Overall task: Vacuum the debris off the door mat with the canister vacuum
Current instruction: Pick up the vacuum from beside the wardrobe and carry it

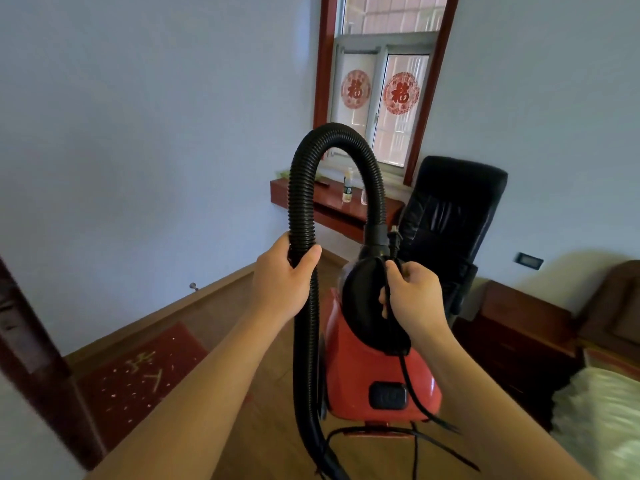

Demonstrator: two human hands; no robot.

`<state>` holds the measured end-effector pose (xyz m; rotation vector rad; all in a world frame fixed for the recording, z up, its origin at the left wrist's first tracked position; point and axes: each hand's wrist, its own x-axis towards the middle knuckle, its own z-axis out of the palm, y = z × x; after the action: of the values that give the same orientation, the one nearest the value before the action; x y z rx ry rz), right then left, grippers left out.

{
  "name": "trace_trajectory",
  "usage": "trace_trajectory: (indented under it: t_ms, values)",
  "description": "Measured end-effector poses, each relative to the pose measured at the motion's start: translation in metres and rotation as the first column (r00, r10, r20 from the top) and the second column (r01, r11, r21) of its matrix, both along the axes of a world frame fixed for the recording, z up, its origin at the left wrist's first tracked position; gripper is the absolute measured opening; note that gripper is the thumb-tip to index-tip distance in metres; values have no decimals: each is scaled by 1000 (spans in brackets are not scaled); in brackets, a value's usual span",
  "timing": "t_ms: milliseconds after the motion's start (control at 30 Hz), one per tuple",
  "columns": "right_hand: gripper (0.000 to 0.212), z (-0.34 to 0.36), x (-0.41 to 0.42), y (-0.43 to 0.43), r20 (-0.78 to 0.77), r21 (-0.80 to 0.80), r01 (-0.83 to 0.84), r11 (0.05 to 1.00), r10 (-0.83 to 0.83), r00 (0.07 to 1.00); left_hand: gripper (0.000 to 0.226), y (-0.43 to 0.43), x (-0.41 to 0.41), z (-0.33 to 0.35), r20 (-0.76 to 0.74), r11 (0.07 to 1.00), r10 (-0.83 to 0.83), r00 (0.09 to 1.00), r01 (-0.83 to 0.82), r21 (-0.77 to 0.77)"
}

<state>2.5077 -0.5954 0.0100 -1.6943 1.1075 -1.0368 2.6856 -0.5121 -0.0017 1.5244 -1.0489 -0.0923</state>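
Note:
A red canister vacuum (pixel 374 379) with a black handle hangs in the air in front of me. My right hand (pixel 414 296) grips its black handle together with the black power cord (pixel 407 379), whose plug sticks up above the hand. The ribbed black hose (pixel 304 188) arcs up from the vacuum's top and comes down on the left. My left hand (pixel 282 284) is wrapped round the hose. A dark red door mat (pixel 138 379) lies on the wooden floor at lower left, sprinkled with small pale bits of debris.
A black office chair (pixel 450 230) stands behind the vacuum, by a red-brown wall shelf (pixel 332 206) with a bottle under the window. A dark wooden nightstand (pixel 519 337) and a bed (pixel 602 414) are on the right. A dark door frame (pixel 38 362) borders the mat at left.

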Motion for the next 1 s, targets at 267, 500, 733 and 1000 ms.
trace_trajectory:
  t_ms: [267,500,733,1000]
  values:
    - [33,-10,22,-103,60,30,-11,1000,9,998,12,-103,20,-7,9,1000,5,1000,-5,12]
    - [31,-28,41,-223,97,92,-114,989,105,990,13,-208,28,-23,2,990,134,991,-134,44]
    - [32,-33,56,-334,45,97,-256,962,253,967,17,-296,27,-31,-58,959,279,958,-275,72]
    - [32,-45,90,-415,-17,127,-366,922,371,929,16,-350,37,-38,-103,915,398,912,-386,122]
